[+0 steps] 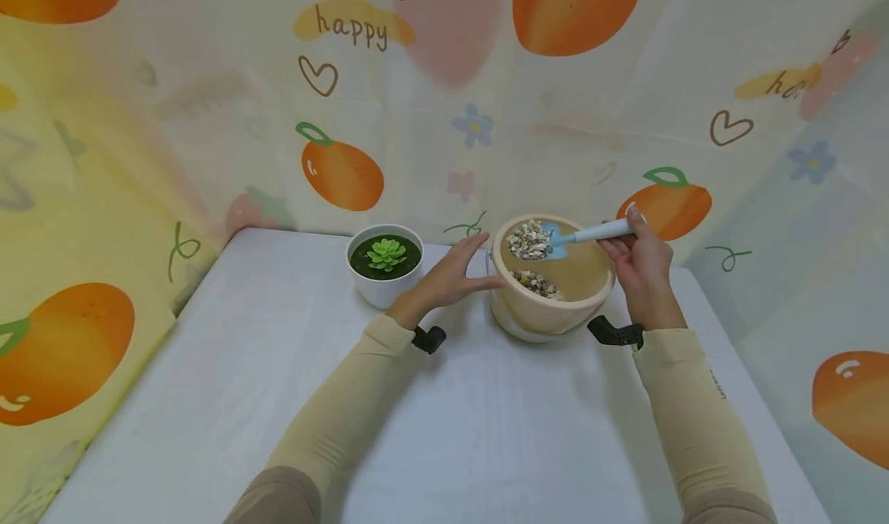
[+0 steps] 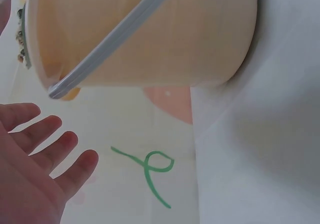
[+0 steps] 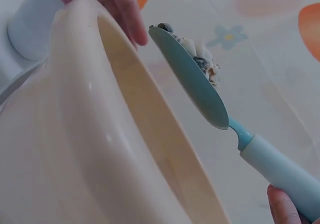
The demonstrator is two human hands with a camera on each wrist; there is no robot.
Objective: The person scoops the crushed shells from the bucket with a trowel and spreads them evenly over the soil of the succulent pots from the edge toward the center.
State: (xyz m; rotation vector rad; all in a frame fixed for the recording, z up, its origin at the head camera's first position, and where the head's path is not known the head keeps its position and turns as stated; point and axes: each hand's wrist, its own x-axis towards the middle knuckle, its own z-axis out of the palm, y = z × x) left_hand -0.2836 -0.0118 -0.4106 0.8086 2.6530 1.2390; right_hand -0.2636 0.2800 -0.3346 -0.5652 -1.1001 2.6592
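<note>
My right hand (image 1: 642, 265) grips the pale handle of a small blue trowel (image 1: 576, 236). On its blade lies a heap of mixed gravel (image 1: 529, 240), raised over the mouth of a cream bucket (image 1: 545, 319). More gravel (image 1: 537, 283) shows at the bottom inside. In the right wrist view the trowel blade (image 3: 192, 82) stands above the bucket's rim, stones on top. My left hand (image 1: 451, 277) is at the bucket's left side, fingers spread, holding nothing. The left wrist view shows those fingers beside the bucket's grey carrying handle (image 2: 112, 42).
A white pot (image 1: 384, 289) with a green succulent (image 1: 386, 255) in dark soil stands just left of my left hand. Both containers sit near the back edge of the white-covered table (image 1: 486, 424). A fruit-printed curtain (image 1: 417, 123) hangs right behind them.
</note>
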